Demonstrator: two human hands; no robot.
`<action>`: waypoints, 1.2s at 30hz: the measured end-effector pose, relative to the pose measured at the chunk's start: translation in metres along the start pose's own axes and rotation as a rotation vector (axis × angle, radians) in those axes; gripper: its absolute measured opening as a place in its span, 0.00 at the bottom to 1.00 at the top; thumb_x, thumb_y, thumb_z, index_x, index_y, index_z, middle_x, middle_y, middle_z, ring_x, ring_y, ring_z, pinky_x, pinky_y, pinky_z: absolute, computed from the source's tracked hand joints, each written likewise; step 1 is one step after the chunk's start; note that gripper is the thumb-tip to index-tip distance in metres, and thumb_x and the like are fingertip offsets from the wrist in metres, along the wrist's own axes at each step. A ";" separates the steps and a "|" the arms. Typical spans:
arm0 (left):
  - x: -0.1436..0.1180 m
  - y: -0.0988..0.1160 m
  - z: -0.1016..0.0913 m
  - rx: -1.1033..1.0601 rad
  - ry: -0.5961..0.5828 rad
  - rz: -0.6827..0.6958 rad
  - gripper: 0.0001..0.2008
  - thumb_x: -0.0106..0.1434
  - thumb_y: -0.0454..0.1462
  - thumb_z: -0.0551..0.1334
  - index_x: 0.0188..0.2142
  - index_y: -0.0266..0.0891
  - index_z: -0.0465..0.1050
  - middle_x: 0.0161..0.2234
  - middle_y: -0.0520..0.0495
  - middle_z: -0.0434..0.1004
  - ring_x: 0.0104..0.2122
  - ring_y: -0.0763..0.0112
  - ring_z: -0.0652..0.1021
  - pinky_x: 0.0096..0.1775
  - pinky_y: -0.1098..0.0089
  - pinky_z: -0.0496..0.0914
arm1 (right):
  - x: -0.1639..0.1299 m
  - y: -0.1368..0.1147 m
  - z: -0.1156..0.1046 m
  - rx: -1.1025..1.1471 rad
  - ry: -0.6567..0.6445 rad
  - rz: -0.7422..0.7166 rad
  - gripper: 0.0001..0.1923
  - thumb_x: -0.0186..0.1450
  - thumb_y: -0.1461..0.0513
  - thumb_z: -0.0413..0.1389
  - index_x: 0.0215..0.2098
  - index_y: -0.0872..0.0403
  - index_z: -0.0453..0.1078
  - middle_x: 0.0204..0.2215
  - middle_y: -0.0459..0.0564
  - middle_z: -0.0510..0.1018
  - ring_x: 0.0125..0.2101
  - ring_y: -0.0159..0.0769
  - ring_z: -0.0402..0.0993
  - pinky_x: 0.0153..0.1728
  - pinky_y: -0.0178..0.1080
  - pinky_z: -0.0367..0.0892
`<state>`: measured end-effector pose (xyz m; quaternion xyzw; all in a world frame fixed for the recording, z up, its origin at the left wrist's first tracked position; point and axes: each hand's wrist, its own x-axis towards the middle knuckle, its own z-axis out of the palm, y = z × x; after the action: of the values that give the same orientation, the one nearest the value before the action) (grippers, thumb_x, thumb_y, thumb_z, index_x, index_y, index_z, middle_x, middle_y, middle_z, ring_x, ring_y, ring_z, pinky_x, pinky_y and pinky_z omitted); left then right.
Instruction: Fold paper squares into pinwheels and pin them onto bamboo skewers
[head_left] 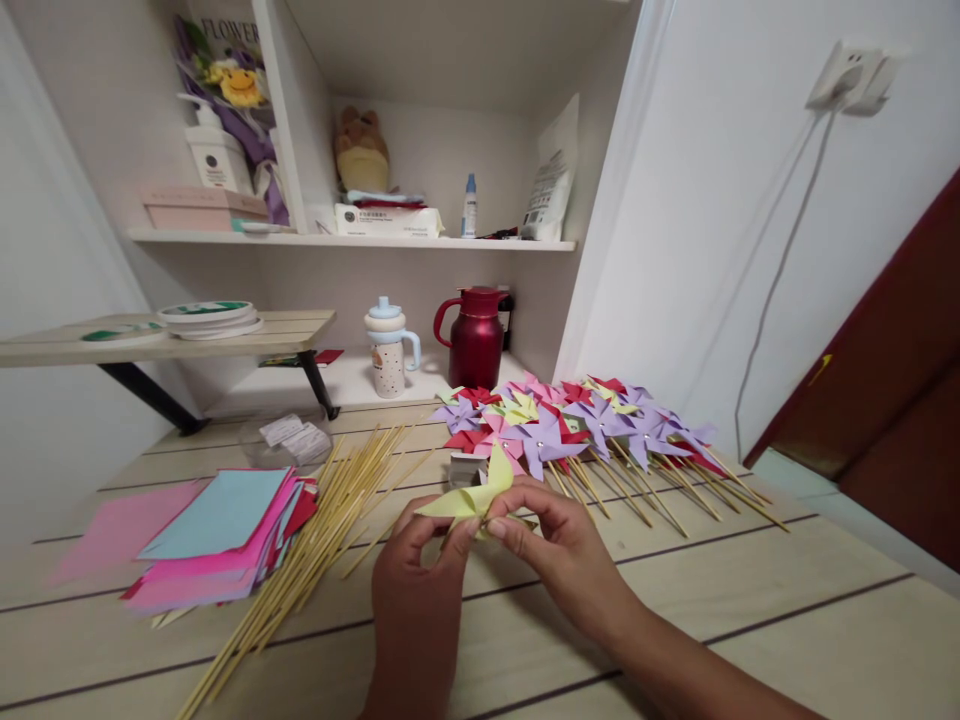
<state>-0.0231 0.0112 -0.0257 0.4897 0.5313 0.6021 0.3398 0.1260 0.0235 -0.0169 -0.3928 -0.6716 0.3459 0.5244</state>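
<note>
A yellow paper pinwheel (480,492) is held over the table, its blades partly folded in. My left hand (424,565) pinches its lower left side between thumb and finger. From the right, my right hand (555,530) grips the paper near its middle, thumb and index finger close together. Whether a pin or stick sits at the centre is hidden by my fingers. Just behind the paper stands a small grey box (466,468). Beyond my right hand lies a pile of finished pinwheels (544,440) on sticks, in purple, pink, red and yellow.
Wooden sticks (322,540) lie in a loose bundle left of my hands. Farther left is a stack of coloured paper (217,515), with a clear container (289,440) behind it. A cup (388,350) and a red jug (477,340) stand at the back.
</note>
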 end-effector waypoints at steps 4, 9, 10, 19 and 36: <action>-0.001 0.001 0.000 0.008 -0.003 0.029 0.07 0.51 0.42 0.69 0.24 0.41 0.78 0.26 0.49 0.78 0.28 0.65 0.75 0.32 0.69 0.67 | -0.002 -0.003 0.000 0.015 0.004 0.011 0.05 0.62 0.60 0.60 0.29 0.51 0.73 0.29 0.45 0.73 0.33 0.36 0.69 0.37 0.36 0.61; -0.004 0.000 0.000 -0.052 -0.014 0.039 0.07 0.52 0.42 0.68 0.24 0.42 0.78 0.22 0.51 0.74 0.27 0.67 0.73 0.30 0.70 0.66 | -0.003 -0.004 0.000 0.022 0.020 -0.008 0.05 0.62 0.58 0.61 0.30 0.51 0.74 0.29 0.45 0.73 0.33 0.37 0.69 0.37 0.37 0.63; -0.004 0.000 0.001 -0.060 -0.021 0.040 0.07 0.52 0.42 0.68 0.24 0.43 0.78 0.22 0.52 0.74 0.26 0.68 0.72 0.30 0.70 0.65 | -0.003 -0.005 0.000 0.024 0.021 -0.012 0.06 0.62 0.58 0.61 0.29 0.51 0.74 0.29 0.45 0.73 0.33 0.37 0.69 0.37 0.37 0.63; -0.005 0.003 0.001 -0.105 -0.059 0.035 0.09 0.54 0.44 0.67 0.25 0.41 0.77 0.22 0.51 0.74 0.25 0.69 0.72 0.30 0.71 0.65 | -0.005 -0.004 0.000 0.061 0.026 -0.018 0.05 0.62 0.59 0.61 0.29 0.51 0.73 0.28 0.44 0.73 0.33 0.35 0.68 0.36 0.36 0.62; -0.003 0.004 0.004 -0.127 -0.101 0.139 0.07 0.52 0.41 0.70 0.31 0.44 0.81 0.37 0.47 0.81 0.40 0.63 0.77 0.45 0.67 0.70 | -0.004 -0.003 0.003 0.064 0.048 -0.032 0.05 0.62 0.59 0.62 0.29 0.52 0.73 0.29 0.44 0.74 0.33 0.34 0.69 0.37 0.35 0.61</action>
<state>-0.0178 0.0087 -0.0228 0.5325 0.4393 0.6311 0.3539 0.1234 0.0185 -0.0168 -0.3734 -0.6536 0.3493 0.5581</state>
